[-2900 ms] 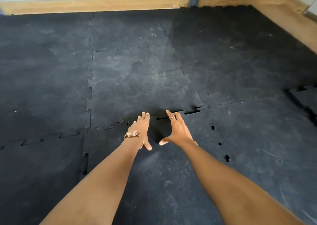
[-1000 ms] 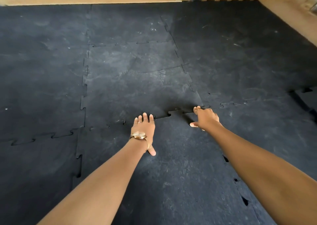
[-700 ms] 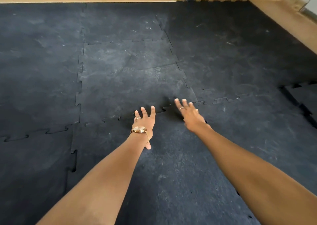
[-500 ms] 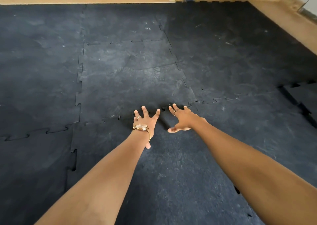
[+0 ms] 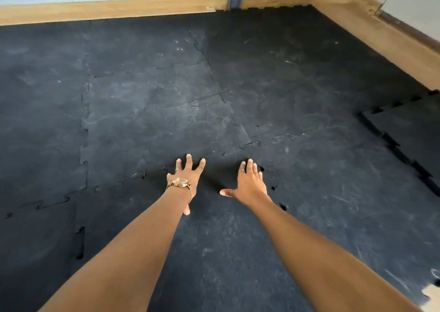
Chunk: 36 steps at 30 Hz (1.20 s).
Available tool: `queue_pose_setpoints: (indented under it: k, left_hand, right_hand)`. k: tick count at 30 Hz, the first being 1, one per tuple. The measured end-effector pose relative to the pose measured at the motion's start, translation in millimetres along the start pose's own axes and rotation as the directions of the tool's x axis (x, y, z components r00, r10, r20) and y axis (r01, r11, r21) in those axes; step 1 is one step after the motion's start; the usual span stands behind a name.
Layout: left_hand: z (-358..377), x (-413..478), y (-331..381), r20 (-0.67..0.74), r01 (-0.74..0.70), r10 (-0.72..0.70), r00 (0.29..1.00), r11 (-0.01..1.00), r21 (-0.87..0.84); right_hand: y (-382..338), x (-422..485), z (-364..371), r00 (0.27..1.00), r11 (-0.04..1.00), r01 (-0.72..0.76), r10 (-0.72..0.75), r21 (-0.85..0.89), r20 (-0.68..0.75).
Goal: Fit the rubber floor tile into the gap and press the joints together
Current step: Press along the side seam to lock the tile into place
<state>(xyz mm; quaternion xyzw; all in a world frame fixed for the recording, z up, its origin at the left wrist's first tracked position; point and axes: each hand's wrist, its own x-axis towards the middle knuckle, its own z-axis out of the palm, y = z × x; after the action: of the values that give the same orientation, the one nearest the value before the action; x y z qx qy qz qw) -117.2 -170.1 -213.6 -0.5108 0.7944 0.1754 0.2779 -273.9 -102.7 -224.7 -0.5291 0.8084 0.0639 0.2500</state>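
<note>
The black rubber floor tile (image 5: 214, 240) lies flat in front of me, its toothed edges meeting the tiles around it. My left hand (image 5: 188, 178), with a gold watch on the wrist, rests palm down with fingers spread at the tile's far edge. My right hand (image 5: 250, 183) lies flat beside it near the tile's far right corner, fingers together and thumb out. The far joint (image 5: 259, 142) looks mostly closed. Small dark holes (image 5: 273, 188) show along the right joint, and a slit (image 5: 81, 242) gapes along the left joint. Neither hand holds anything.
Black interlocking tiles (image 5: 154, 112) cover the floor up to a wooden skirting (image 5: 107, 9) at the back and right. A loose tile (image 5: 409, 131) lies raised on top at the right. Bare light floor (image 5: 433, 297) shows at the bottom right corner.
My right hand moved from the far joint back toward the tile's right corner and flattened. My left hand stayed pressed at the far edge. The gaps in the far joint have closed.
</note>
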Motion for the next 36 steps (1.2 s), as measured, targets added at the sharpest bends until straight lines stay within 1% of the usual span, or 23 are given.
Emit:
queue_pose_setpoints:
  k: [2,4,6,7,8,9,11,12,14,17,19,20,22,24,26,27,28,30,31,36]
  left_hand:
    - [0,-3,5,0.014,0.017,-0.017,1.0,1.0,-0.014]
    - [0,-7,11,-0.012,0.042,-0.042,0.999,0.999,-0.017]
    - [2,-8,18,-0.081,0.036,-0.031,0.996,0.998,0.059]
    - [4,-7,22,-0.125,0.01,0.006,0.992,0.992,0.123]
    - [6,-5,27,-0.156,-0.04,0.07,0.985,0.981,0.189]
    - [7,-3,33,-0.158,-0.112,0.155,0.975,0.962,0.249]
    - [9,0,46,-0.075,-0.252,0.292,0.954,0.908,0.334]
    - [11,0,53,-0.017,-0.287,0.312,0.95,0.893,0.346]
    - [13,-1,62,0.043,-0.283,0.285,0.957,0.898,0.336]
    - [10,-5,64,0.055,-0.267,0.264,0.963,0.911,0.314]
    - [8,-9,64,0.071,-0.26,0.25,0.966,0.918,0.299]
    - [10,-11,66,0.063,-0.233,0.224,0.972,0.932,0.279]
    - [16,-13,78,-0.017,-0.158,0.166,0.986,0.963,0.218]
    - [17,-19,94,-0.101,-0.1,0.122,0.987,0.974,0.202]
    - [13,-24,107,-0.108,-0.079,0.1,0.989,0.98,0.185]
    - [14,-24,114,-0.095,-0.114,0.134,0.987,0.975,0.192]
    - [19,-26,120,-0.07,-0.196,0.216,0.974,0.956,0.218]
    - [31,-31,129,0.007,-0.408,0.423,0.906,0.87,0.275]
    - [38,-35,133,0.04,-0.466,0.474,0.88,0.841,0.275]
    - [39,-28,133,0.095,-0.5,0.497,0.863,0.809,0.309]
  right_hand:
    - [13,-18,12,0.996,0.996,-0.083,0.084,-0.033,0.034]
    - [21,-32,18,0.986,0.988,-0.141,0.146,-0.064,0.077]
    - [27,-40,18,0.985,0.988,-0.137,0.144,-0.077,0.099]
    - [30,-41,17,0.986,0.99,-0.121,0.128,-0.071,0.104]
    - [32,-41,17,0.988,0.993,-0.105,0.111,-0.057,0.11]
    - [35,-41,17,0.989,0.994,-0.097,0.101,-0.041,0.112]
    - [38,-38,17,0.991,0.996,-0.079,0.082,-0.029,0.107]
    - [40,-37,17,0.992,0.997,-0.072,0.075,-0.029,0.106]
    - [41,-38,19,0.993,0.997,-0.072,0.074,-0.026,0.096]
    - [43,-40,11,0.992,0.998,-0.057,0.058,-0.012,0.11]
    - [48,-47,6,0.994,0.999,-0.042,0.038,0.033,0.105]
    - [49,-54,8,0.995,0.996,-0.054,0.048,0.068,0.083]
    - [50,-72,19,0.994,0.99,-0.107,0.104,0.093,0.037]
    - [49,-95,37,0.99,0.991,-0.131,0.129,0.031,0.053]
    - [47,-120,56,0.982,0.983,-0.172,0.167,0.057,0.083]
    - [46,-129,62,0.975,0.973,-0.214,0.207,0.093,0.078]
    - [46,-133,64,0.967,0.959,-0.254,0.248,0.124,0.061]
    - [45,-131,64,0.957,0.946,-0.291,0.286,0.141,0.055]
    - [45,-129,63,0.954,0.945,-0.298,0.291,0.138,0.065]
    - [50,-125,61,0.958,0.944,-0.287,0.277,0.162,0.08]
